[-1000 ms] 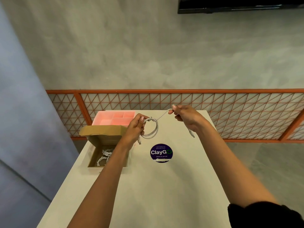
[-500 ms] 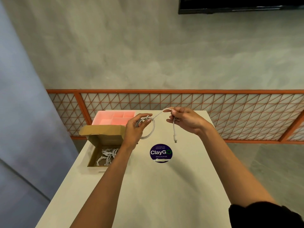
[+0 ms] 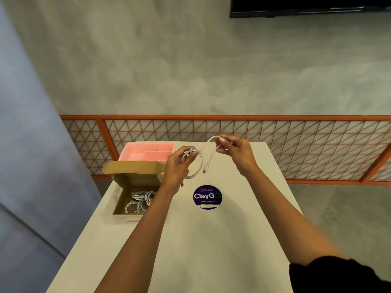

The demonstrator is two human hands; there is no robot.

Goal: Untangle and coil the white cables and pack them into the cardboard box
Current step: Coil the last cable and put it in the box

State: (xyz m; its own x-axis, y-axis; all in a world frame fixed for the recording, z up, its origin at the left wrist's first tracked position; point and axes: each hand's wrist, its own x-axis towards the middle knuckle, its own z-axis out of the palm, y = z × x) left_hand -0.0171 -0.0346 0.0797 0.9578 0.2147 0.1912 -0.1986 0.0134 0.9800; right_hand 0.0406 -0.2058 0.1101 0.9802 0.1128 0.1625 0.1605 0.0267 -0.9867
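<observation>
Table: pale top, bare in the near half. A round purple sticker lies mid-table.

Cardboard box: open at the left edge, flap raised; several coiled white cables already lie inside.

Left hand: above the table, just right of the box, fingers closed round the gathered loops of the white cable in work, thumb pressing them flat.

Right hand: raised, apart from the left, thumb and forefinger pinching the cable's free length; the short tail and its plug hang beside the coil.

Step judged: last turns of coiling. Best done by feeding the tail round at the same loop size, the thumb clamping each turn, with light tension so nothing twists or springs open.

Pink divided tray: beyond the box, touching its flap.

Orange lattice rail: behind the table.
</observation>
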